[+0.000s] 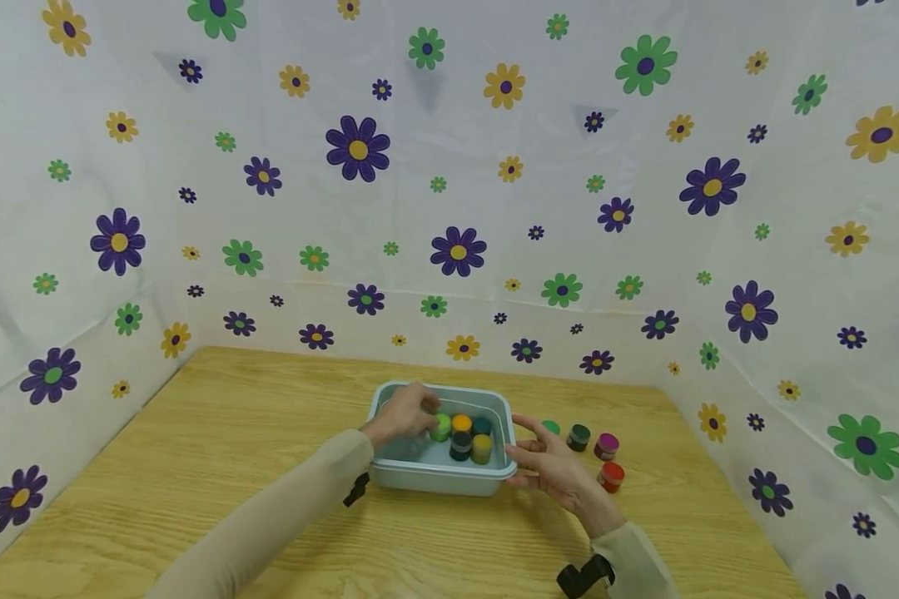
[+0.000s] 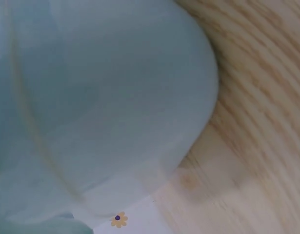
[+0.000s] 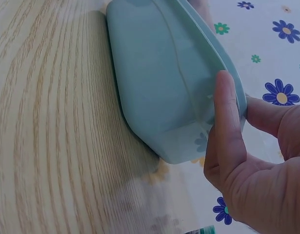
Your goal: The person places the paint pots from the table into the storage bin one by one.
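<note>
A light-blue plastic bin [image 1: 438, 478] sits on the wooden table, holding several small paint jars. My left hand [image 1: 408, 413] reaches over its left side, and the fingertips hold a light-green paint jar [image 1: 440, 428] inside; the fingers partly hide the grip. Close beside that jar stand an orange-topped jar [image 1: 461, 424], a teal one [image 1: 481, 427], a black one [image 1: 460, 445] and a yellowish one [image 1: 482, 449]. At the bin's right end, my right hand [image 1: 558, 470] holds the rim between thumb and fingers. The left wrist view shows mostly the bin's outer wall [image 2: 130, 87].
Right of the bin, behind my right hand, stand a green jar [image 1: 550, 427], a dark green jar [image 1: 578, 438], a magenta jar [image 1: 607, 447] and a red jar [image 1: 611, 477]. White flower-print sheeting [image 1: 434, 216] encloses the table [image 1: 270, 391] at back and sides.
</note>
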The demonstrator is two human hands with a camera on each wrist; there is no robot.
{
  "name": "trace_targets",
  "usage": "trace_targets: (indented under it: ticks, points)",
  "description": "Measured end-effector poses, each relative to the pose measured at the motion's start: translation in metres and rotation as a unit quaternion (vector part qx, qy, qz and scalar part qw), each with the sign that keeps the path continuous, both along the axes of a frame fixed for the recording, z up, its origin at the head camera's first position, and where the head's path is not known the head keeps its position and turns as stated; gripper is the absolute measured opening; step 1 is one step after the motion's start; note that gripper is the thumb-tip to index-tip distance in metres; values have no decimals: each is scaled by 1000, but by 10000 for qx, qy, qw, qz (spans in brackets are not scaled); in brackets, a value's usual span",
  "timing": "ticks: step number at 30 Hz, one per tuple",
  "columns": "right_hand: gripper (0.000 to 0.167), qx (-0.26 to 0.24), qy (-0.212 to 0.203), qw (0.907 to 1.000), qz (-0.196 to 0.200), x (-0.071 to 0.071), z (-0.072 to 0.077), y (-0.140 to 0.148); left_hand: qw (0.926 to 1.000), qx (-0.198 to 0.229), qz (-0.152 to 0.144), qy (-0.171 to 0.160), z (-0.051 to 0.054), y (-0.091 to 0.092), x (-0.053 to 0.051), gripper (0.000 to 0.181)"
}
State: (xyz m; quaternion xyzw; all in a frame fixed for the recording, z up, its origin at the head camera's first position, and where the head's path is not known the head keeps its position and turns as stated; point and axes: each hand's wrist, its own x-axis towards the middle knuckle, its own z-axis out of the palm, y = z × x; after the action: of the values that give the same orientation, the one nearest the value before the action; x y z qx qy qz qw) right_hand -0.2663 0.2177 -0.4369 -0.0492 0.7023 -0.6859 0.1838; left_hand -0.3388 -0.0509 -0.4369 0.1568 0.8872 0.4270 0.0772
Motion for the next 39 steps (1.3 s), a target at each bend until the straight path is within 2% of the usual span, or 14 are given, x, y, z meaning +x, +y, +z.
trace_targets:
  ticks: [6,12,19,25,29,31,34,39]
  points:
    - [63,260,139,9995,-88,2,4,4,9991,321,-7,281,7,-6,1,22]
    - [45,664,384,9959,-469,1,8,15,9975,589,-26,399,15,-17,1,20]
    - [35,1149,783,9847,-1045,0,12,29,9958,703,232,532,21,-33,7,19]
    - [39,1624,1281,9715,-1158,0,10,44,9932,828,505,644,19,-49,14,16]
    - [39,1919,1380,9648,-1150,3,11,55,9920,1026,413,615,17,-60,23,18]
    - [39,2056,1302,9631,-1151,4,11,59,9914,1111,388,569,15,-66,26,19]
    - [40,2245,1306,9591,-1127,4,10,64,9902,1279,382,398,12,-74,31,20]
    - [38,2510,1420,9513,-1091,6,3,68,9893,1355,515,165,10,-87,40,25]
